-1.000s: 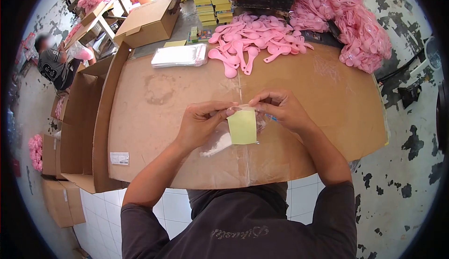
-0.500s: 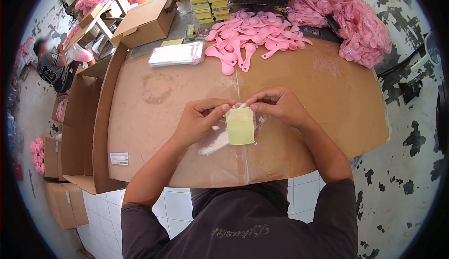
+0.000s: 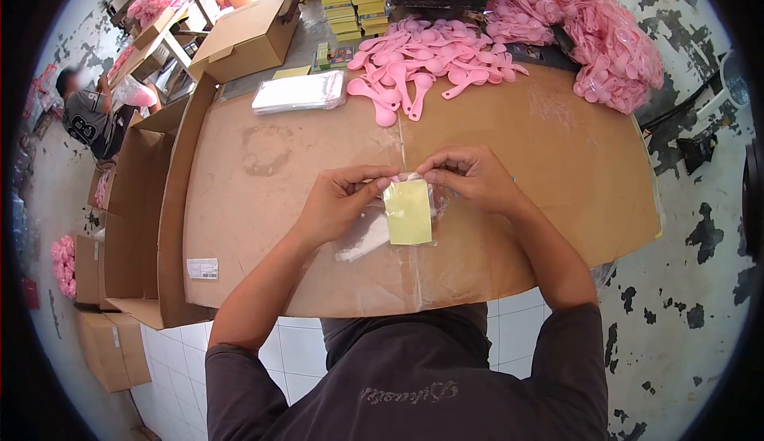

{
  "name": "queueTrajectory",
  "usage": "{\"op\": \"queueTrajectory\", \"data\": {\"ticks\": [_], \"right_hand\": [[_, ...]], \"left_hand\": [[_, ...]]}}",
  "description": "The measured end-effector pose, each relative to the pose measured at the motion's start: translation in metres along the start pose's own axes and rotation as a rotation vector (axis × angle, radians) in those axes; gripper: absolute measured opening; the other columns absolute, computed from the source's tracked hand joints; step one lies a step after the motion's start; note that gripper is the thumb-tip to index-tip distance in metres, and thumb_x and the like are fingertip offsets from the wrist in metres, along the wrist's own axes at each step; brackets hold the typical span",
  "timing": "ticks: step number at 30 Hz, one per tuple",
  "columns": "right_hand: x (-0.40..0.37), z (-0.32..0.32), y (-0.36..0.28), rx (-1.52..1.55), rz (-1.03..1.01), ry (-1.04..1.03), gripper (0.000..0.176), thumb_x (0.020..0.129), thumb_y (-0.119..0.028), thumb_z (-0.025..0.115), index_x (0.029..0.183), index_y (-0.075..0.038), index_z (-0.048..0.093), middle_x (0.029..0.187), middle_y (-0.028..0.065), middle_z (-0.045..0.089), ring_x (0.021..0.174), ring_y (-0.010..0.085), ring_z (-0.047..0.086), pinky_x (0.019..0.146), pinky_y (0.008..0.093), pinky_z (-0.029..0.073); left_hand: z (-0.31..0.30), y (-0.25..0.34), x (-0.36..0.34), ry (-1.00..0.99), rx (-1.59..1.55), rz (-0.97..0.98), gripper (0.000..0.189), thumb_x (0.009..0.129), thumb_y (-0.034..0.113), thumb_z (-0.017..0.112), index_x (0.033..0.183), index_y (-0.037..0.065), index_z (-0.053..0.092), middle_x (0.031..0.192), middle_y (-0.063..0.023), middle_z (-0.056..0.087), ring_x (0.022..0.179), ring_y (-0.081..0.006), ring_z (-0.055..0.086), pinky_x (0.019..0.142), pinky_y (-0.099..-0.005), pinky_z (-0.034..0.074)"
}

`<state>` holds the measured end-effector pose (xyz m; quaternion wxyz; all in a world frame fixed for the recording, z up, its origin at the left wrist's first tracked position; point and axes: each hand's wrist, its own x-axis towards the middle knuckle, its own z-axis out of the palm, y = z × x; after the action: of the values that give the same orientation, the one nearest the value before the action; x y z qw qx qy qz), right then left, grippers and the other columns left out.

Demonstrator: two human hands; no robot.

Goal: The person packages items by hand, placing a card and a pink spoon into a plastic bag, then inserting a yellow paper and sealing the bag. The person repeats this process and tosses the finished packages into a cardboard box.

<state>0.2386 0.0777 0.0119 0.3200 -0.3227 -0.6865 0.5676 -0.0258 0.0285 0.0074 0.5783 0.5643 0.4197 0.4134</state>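
Observation:
My left hand (image 3: 338, 202) pinches the top left corner of a small clear plastic bag (image 3: 408, 177). At the bag's top right corner, the thumb and finger of my right hand (image 3: 473, 180) are closed on the plastic. A pale yellow card (image 3: 409, 214) shows upright in the bag, between my hands. Behind it, a bit of pink shows, too covered to make out. On the cardboard by my left wrist lies a whitish plastic piece (image 3: 366, 236), partly covered by the card.
Pink plastic scoops (image 3: 414, 67) are heaped at the back of the cardboard tabletop (image 3: 263, 202), beside a stack of clear bags (image 3: 298, 93). Bagged pink scoops (image 3: 613, 59) pile up at back right. Yellow card stacks (image 3: 342, 7) stand behind. An open carton (image 3: 139, 226) flanks the left; another person (image 3: 91, 115) sits beyond.
The bag's top edge is drawn straighter between my fingers, and the yellow card now looks glossier under the plastic. Both hands stay at the top corners, almost unmoved.

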Motion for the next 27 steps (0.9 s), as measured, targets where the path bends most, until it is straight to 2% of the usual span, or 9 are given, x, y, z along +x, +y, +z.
{"op": "queueTrajectory", "data": {"ticks": [7, 13, 16, 17, 19, 20, 25, 26, 27], "right_hand": [[-0.005, 0.015, -0.009, 0.034, -0.113, -0.017, 0.035, 0.097, -0.006, 0.070, 0.129, 0.000, 0.059, 0.102, 0.0022, 0.067, 0.086, 0.0085, 0.063, 0.074, 0.0254, 0.052], [-0.004, 0.010, -0.012, 0.162, 0.050, -0.109, 0.030, 0.097, -0.003, 0.070, 0.125, 0.001, 0.060, 0.100, 0.0026, 0.066, 0.090, 0.0102, 0.065, 0.080, 0.0276, 0.053], [-0.007, 0.008, -0.026, 0.181, 0.013, -0.165, 0.029, 0.097, -0.003, 0.069, 0.124, 0.002, 0.061, 0.101, 0.0025, 0.067, 0.091, 0.0108, 0.066, 0.080, 0.0285, 0.055], [-0.008, 0.007, -0.027, 0.158, 0.002, -0.145, 0.029, 0.097, -0.003, 0.069, 0.124, 0.002, 0.061, 0.101, 0.0028, 0.067, 0.090, 0.0110, 0.066, 0.080, 0.0288, 0.055], [-0.011, 0.002, -0.029, 0.116, -0.017, -0.101, 0.029, 0.097, -0.005, 0.070, 0.124, 0.002, 0.062, 0.100, 0.0033, 0.068, 0.090, 0.0114, 0.066, 0.080, 0.0293, 0.055], [-0.012, -0.005, -0.032, -0.073, -0.022, -0.046, 0.030, 0.095, -0.005, 0.070, 0.123, 0.002, 0.063, 0.102, 0.0048, 0.068, 0.091, 0.0137, 0.067, 0.081, 0.0302, 0.055], [-0.029, -0.062, -0.023, -0.809, -0.028, 0.077, 0.038, 0.088, -0.010, 0.074, 0.124, -0.001, 0.067, 0.111, 0.0133, 0.066, 0.099, 0.0274, 0.067, 0.088, 0.0366, 0.054], [-0.033, -0.069, -0.023, -0.866, -0.017, 0.073, 0.039, 0.086, -0.012, 0.076, 0.123, -0.001, 0.068, 0.112, 0.0141, 0.065, 0.102, 0.0295, 0.066, 0.090, 0.0379, 0.053], [-0.038, -0.073, -0.025, -0.923, -0.007, 0.069, 0.040, 0.085, -0.014, 0.077, 0.122, -0.001, 0.068, 0.114, 0.0149, 0.064, 0.104, 0.0315, 0.065, 0.091, 0.0392, 0.052]], "left_hand": [[-0.002, 0.004, -0.001, 0.053, -0.019, 0.081, 0.026, 0.104, 0.009, 0.063, 0.126, -0.003, 0.071, 0.113, -0.0090, 0.075, 0.102, -0.0128, 0.069, 0.092, -0.0279, 0.058], [0.008, 0.022, -0.005, 0.061, -0.176, 0.178, 0.042, 0.102, 0.009, 0.067, 0.141, -0.002, 0.058, 0.113, -0.0092, 0.074, 0.099, -0.0129, 0.069, 0.089, -0.0270, 0.057], [0.003, 0.032, -0.013, -0.060, 0.066, 0.112, 0.045, 0.099, 0.008, 0.071, 0.139, -0.004, 0.054, 0.112, -0.0092, 0.073, 0.100, -0.0145, 0.071, 0.088, -0.0280, 0.058], [-0.003, 0.032, -0.013, -0.113, 0.048, 0.039, 0.035, 0.097, 0.008, 0.072, 0.127, -0.005, 0.060, 0.108, -0.0086, 0.073, 0.097, -0.0146, 0.072, 0.085, -0.0289, 0.060], [-0.010, 0.038, -0.020, -0.086, 0.090, -0.039, 0.033, 0.096, 0.004, 0.072, 0.127, -0.005, 0.062, 0.112, -0.0095, 0.073, 0.097, -0.0148, 0.072, 0.082, -0.0291, 0.061], [-0.013, 0.043, -0.024, -0.073, 0.111, -0.080, 0.033, 0.096, 0.002, 0.072, 0.126, -0.005, 0.062, 0.114, -0.0099, 0.073, 0.096, -0.0149, 0.073, 0.081, -0.0291, 0.062], [-0.073, 0.038, -0.084, 0.259, 0.063, 0.047, 0.028, 0.098, 0.007, 0.070, 0.124, -0.003, 0.065, 0.108, -0.0099, 0.073, 0.092, -0.0161, 0.074, 0.075, -0.0289, 0.062], [-0.094, 0.023, -0.098, 0.438, 0.041, 0.188, 0.035, 0.102, 0.015, 0.067, 0.133, 0.000, 0.062, 0.115, -0.0102, 0.072, 0.094, -0.0169, 0.074, 0.079, -0.0315, 0.062], [-0.114, 0.011, -0.112, 0.612, -0.109, 0.339, 0.044, 0.105, 0.026, 0.062, 0.142, 0.003, 0.055, 0.129, -0.0103, 0.068, 0.111, -0.0174, 0.070, 0.087, -0.0315, 0.062]]}}
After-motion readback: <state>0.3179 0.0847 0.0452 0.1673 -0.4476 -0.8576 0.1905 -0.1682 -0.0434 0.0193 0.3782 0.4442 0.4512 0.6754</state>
